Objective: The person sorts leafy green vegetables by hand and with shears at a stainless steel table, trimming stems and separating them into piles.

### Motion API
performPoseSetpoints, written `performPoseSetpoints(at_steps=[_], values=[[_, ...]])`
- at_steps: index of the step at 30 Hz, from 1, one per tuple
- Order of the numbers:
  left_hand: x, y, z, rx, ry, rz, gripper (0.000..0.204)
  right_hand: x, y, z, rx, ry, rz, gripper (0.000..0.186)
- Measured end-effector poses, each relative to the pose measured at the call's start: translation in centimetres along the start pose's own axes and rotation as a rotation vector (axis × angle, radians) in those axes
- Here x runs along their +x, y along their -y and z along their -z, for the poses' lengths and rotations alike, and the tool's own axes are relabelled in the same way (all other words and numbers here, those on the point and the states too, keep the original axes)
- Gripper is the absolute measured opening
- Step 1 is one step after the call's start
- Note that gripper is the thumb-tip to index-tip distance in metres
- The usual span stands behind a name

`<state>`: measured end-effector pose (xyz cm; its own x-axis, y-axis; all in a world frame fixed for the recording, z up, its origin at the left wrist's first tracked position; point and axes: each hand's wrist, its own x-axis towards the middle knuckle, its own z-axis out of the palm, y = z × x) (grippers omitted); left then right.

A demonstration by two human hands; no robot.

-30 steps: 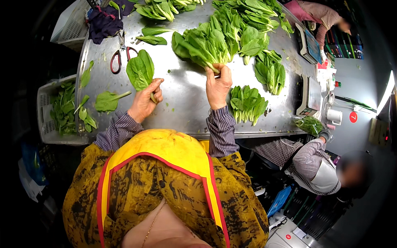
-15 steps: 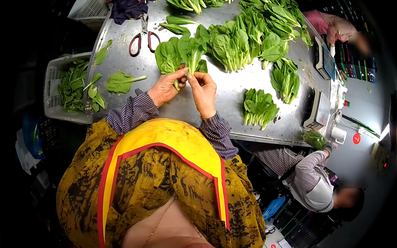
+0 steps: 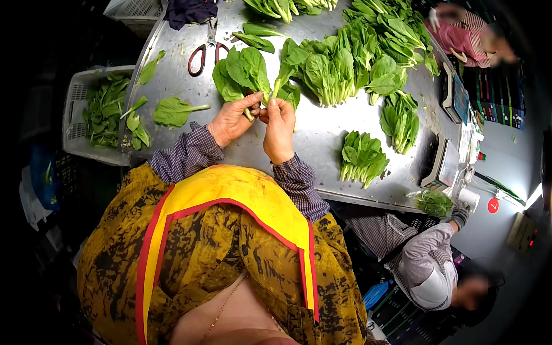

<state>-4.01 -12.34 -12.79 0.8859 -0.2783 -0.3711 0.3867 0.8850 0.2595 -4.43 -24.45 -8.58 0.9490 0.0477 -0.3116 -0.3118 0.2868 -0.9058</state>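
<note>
My left hand (image 3: 233, 122) is closed on the stems of a leafy green (image 3: 248, 72), its broad leaves fanned out ahead of the fingers. Close beside it, my right hand (image 3: 280, 131) pinches the stalk of another leafy green (image 3: 283, 72) that leans off to the right. The fingertips of both hands nearly meet at the stem bases, so the exact contact there is partly hidden. Beyond my left hand lie scissors (image 3: 197, 61) with red and black handles. A single loose leaf (image 3: 174, 111) rests left of my left wrist.
Heaped greens (image 3: 330, 69) spread over the far right of the metal table (image 3: 230, 164). A small bunch (image 3: 363, 158) lies nearer me. At left stands a white crate (image 3: 95, 150) holding leaves. Scales (image 3: 441, 164) line the right edge, where a co-worker (image 3: 428, 259) sits.
My right hand has shifted slightly left, and the leafy green in it now stands apart from the one in my left hand. The seated co-worker's gloved hand and the nearby greens have moved a little.
</note>
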Motion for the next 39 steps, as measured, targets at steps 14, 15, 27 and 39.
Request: performPoseSetpoints(at_steps=[14, 15, 27, 39], values=[[-0.9, -1.5, -1.0, 0.028, -0.018, 0.096, 0.017, 0.5, -0.2, 0.7, 0.047, 0.112, -0.169, 0.027], [-0.9, -1.6, -1.0, 0.026, -0.023, 0.094, 0.016, 0.6, -0.2, 0.9, 0.048, 0.112, -0.171, 0.027], [-1.4, -1.2, -2.3, 0.148, -0.204, -0.032, 0.011, -0.7, 0.2, 0.4, -0.498, 0.0, 0.325, 0.028], [-0.4, -0.2, -1.6, -0.119, -0.198, 0.143, 0.016, -0.1, -0.3, 1.9, -0.581, -0.098, 0.44, 0.009]])
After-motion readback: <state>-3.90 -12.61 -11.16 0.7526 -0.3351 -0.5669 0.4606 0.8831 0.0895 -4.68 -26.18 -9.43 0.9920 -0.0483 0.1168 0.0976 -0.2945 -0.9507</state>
